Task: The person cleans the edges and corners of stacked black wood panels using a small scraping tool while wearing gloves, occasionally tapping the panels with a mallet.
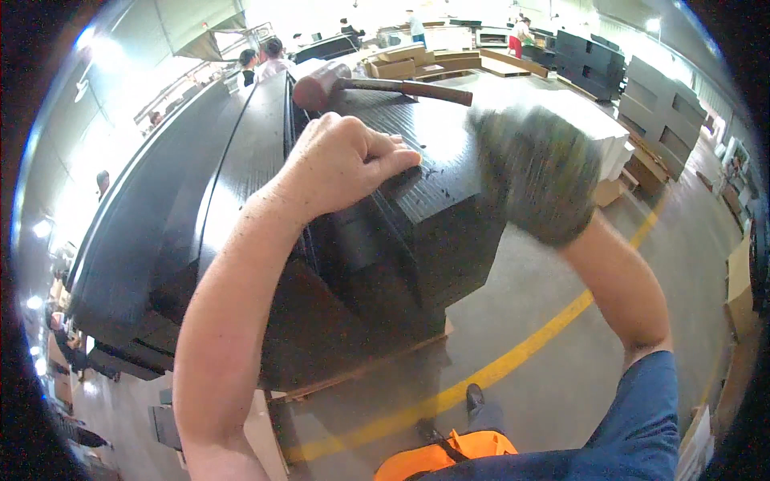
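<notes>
My left hand [341, 160] is bare and closed, its thumb pressed against the curled fingers, just above a stack of black wood-grained panels [437, 192]. A dark edge shows below the fingertips; whether it is held in them I cannot make out. My right hand [537, 172] wears a dark, mottled work glove and is raised at the right end of the stack. Motion smears its fingers, so their pose is hidden. Beyond my left hand a mallet [405, 88] lies across the panels, its reddish head to the left and its wooden handle pointing right. Small dark crumbs dot the panel surface.
The stack rests on a wooden pallet [361, 367]. A yellow floor line [525, 346] curves past on the right. Cardboard pieces [401, 60], white panels [561, 112] and dark stacked panels [589, 64] stand farther back. Several people are in the background.
</notes>
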The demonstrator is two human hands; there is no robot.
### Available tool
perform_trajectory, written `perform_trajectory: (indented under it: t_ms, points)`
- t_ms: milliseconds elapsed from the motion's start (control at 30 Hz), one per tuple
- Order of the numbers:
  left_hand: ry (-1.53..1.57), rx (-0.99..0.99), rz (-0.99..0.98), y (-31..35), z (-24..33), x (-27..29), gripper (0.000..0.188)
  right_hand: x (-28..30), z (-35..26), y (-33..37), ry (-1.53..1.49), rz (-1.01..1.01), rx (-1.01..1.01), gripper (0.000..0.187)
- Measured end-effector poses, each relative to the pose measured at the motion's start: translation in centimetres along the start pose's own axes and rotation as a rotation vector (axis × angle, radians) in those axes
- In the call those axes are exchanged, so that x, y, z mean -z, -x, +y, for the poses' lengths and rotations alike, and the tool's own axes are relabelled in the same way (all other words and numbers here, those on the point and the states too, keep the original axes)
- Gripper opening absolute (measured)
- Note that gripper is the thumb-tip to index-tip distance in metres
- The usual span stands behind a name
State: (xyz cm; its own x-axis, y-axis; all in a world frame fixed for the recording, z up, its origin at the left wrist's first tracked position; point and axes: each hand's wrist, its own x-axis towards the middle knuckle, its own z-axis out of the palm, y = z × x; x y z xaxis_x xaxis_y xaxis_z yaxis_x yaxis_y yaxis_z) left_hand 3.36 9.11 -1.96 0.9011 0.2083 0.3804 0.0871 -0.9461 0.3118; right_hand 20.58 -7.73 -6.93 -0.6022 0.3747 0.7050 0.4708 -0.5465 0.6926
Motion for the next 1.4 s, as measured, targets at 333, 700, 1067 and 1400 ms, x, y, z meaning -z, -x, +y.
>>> perform_trajectory:
  t_ms: [333,700,1067,1400]
  points:
    - [-0.302,-0.014,-0.074,2.1,2.3,1.2,0.028,-5.8,0.0,-5.0,-1.092,-0.153,-0.172,0.015]
    - [0.020,0.079,1.088,9.5,7.1,-13.1,0.060,-4.7,-0.4,-5.1,-1.515,-0.325,-0.506,0.020]
    - [0.036,0.109,1.207,6.7,6.6,-15.4,0.030,-3.8,0.4,-5.3,-1.866,-0.688,-1.230,0.013]
    - [0.315,0.120,1.278,4.1,6.2,-17.2,0.025,-7.8,3.1,-0.2,-1.042,-0.576,-0.385,0.029]
